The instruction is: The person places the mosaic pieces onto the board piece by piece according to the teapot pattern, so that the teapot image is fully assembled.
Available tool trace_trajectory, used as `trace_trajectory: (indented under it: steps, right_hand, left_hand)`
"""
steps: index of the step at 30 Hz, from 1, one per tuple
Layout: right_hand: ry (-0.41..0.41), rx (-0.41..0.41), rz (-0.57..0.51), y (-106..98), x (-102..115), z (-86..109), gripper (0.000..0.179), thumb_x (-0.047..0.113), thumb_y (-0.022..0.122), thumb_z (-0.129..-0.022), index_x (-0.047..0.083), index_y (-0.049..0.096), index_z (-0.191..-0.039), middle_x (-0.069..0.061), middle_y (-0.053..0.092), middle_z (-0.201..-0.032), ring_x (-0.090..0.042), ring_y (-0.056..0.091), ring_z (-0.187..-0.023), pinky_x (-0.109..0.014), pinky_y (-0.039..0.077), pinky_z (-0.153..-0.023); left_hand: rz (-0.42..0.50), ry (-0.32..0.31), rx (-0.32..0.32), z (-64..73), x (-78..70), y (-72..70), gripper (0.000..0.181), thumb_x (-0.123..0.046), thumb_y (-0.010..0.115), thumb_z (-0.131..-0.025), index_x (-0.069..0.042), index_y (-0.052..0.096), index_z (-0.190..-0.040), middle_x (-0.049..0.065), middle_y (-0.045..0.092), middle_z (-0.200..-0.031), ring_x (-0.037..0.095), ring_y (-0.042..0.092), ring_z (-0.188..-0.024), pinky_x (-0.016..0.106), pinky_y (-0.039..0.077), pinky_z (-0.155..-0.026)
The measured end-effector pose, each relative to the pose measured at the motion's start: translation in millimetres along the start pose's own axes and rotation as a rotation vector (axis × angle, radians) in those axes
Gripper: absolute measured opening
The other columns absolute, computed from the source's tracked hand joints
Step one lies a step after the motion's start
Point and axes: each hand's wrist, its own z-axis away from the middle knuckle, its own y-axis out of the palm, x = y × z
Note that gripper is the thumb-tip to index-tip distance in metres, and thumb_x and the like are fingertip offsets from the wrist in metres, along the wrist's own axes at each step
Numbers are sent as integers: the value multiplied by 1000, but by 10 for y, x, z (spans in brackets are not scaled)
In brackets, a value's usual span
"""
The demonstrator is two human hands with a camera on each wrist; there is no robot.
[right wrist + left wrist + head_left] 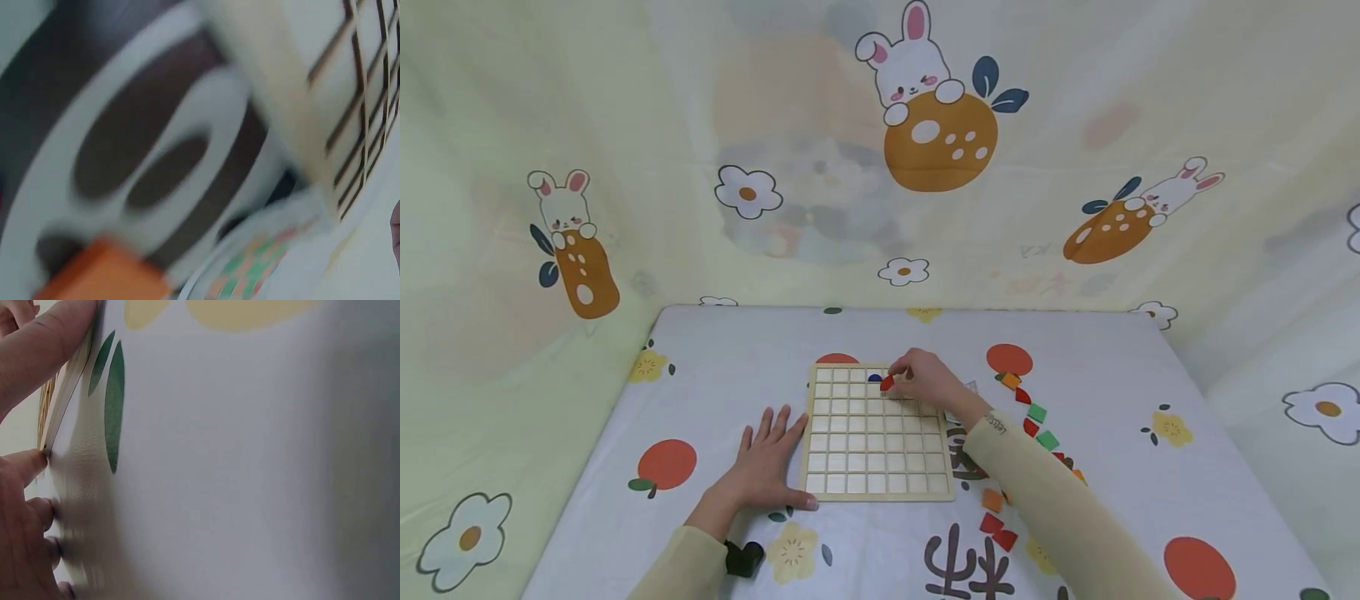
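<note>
A wooden grid board (850,436) with pale square cells lies on the table. In its top row sits a dark blue piece (875,378). Just right of that, my right hand (925,379) pinches a small red piece (887,383) over the upper cells. My left hand (767,467) lies spread at the board's left side, its thumb by the near left corner. In the left wrist view, the thumb (44,350) and a finger touch the board's edge. The right wrist view catches the board's rim (275,75), with the right hand mostly out of frame.
Loose red, green and orange pieces (1047,440) trail along the board's right, partly behind the right sleeve. Several more orange and red pieces (992,523) lie nearer. A card with a coloured pattern (256,262) lies beside the board. A black object (744,559) sits by the left sleeve.
</note>
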Motion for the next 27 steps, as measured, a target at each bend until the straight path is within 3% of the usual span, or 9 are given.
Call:
trace_trajectory:
  steps: [11, 18, 27]
  right_hand:
    - [-61, -4, 93, 259, 199, -185, 21, 17, 79, -90, 6, 77, -108, -9, 67, -109, -20, 61, -96, -37, 55, -87]
    - [-96, -14, 175, 315, 254, -241, 21, 19, 81, -89, 7, 78, -106, -7, 68, -105, -22, 59, -97, -37, 53, -90]
    - [-103, -9, 190, 346, 276, -280, 17, 19, 82, -88, 8, 79, -100, -6, 66, -102, -21, 56, -96, -36, 53, -88]
  left_hand:
    - [11, -13, 12, 1, 10, 9, 126, -58, 91, -62, -15, 28, -163, 17, 11, -172, 44, -2, -159, 72, 2, -123]
    - [11, -22, 18, 5, -9, 3, 127, -59, 91, -62, -16, 27, -163, 17, 11, -173, 44, -2, -160, 71, 2, -124]
    - [11, -18, 16, 3, -10, -14, 127, -60, 91, -61, -16, 28, -163, 17, 11, -172, 43, -2, -160, 71, 2, -124]
